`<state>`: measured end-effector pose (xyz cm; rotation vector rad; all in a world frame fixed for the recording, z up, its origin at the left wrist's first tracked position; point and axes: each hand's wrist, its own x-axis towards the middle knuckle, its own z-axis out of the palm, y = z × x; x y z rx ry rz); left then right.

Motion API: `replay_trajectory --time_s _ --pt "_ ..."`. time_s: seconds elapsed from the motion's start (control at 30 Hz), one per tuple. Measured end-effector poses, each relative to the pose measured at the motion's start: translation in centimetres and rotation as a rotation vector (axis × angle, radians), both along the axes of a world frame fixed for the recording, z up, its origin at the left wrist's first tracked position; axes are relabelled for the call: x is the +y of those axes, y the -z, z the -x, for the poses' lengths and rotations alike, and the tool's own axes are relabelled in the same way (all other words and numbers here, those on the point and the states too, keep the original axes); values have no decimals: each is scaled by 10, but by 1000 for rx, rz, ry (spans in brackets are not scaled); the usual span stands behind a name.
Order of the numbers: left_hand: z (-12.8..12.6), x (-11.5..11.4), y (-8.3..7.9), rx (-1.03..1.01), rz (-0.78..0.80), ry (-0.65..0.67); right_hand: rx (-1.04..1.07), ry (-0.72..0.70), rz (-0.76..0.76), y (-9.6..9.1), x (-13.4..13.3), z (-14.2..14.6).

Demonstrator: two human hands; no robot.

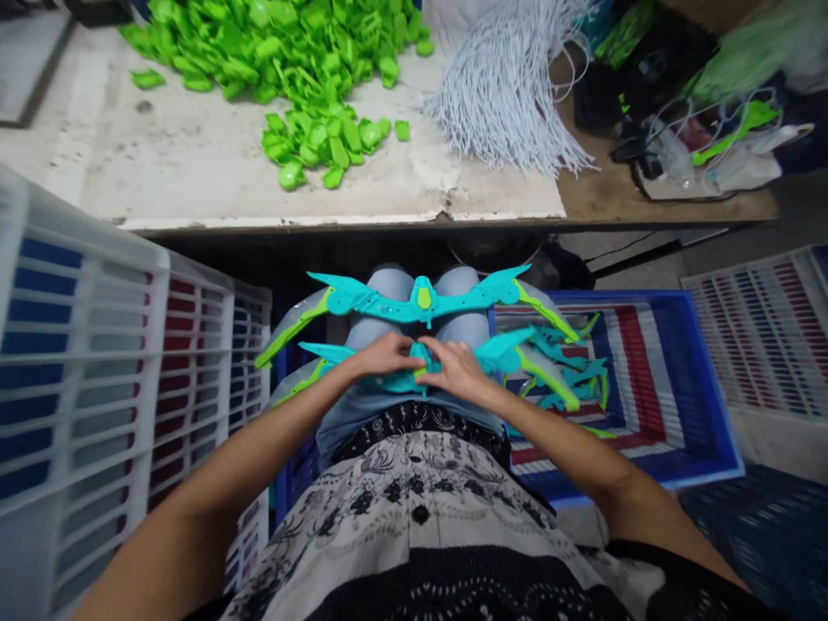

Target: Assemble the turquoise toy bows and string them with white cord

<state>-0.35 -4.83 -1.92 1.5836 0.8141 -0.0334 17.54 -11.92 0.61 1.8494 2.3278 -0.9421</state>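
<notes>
Two teal toy bows with lime green tips lie across my lap. The far bow rests on my knees with a green piece at its centre. My left hand and my right hand both press on the middle of the near bow, fingers curled around its grip. A small green piece shows between my fingertips. Several more teal bows lie in the blue crate to my right.
A worn white table ahead carries a heap of green plastic pieces and a bundle of white cords. White slatted crates stand at my left and at the far right. Clutter lies at the table's right end.
</notes>
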Motion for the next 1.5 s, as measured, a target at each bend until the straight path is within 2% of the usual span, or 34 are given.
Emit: replay_trajectory --time_s 0.07,0.13,0.2,0.27,0.33,0.4,0.5,0.57,0.63,0.8,0.87,0.93,1.07,1.17,1.23,1.33,1.5 --pt "4 -6 -2 48 -93 122 -4 -116 113 -12 8 -2" --pt "6 -12 -6 72 -218 76 36 -193 97 -29 35 -6" --pt "7 -14 -12 68 -414 -101 102 -168 -112 -47 82 -7" --pt "5 -10 -17 74 -689 -230 130 -77 -401 -60 144 -2" --pt "0 -2 -19 129 -960 -210 101 26 -606 -66 211 9" --pt "-8 8 -13 221 -1130 -119 69 70 -693 -65 270 26" --pt "-18 21 3 358 -1214 -39 -7 131 -679 -58 329 49" --pt "-20 30 10 403 -1207 -23 -36 147 -648 -52 347 59" --pt "-20 39 9 396 -1171 0 -38 140 -641 -48 355 63" --pt "-14 72 -22 217 -984 97 -34 121 -657 -50 353 50" --pt "-13 88 -34 145 -857 114 15 100 -701 -56 338 36" --pt "-13 104 -39 127 -693 128 90 52 -756 -61 309 17" --pt "-15 134 -34 42 -353 121 190 -96 -782 -58 213 -26" --pt "-19 146 -27 -34 -185 158 168 -193 -780 -36 138 -47" --pt "-23 148 -23 -48 -127 158 114 -234 -808 -18 103 -52" --pt "-31 146 -18 -55 -124 108 29 -246 -846 4 80 -47" --pt "-37 142 -14 -62 -153 80 -6 -191 -801 17 81 -39"
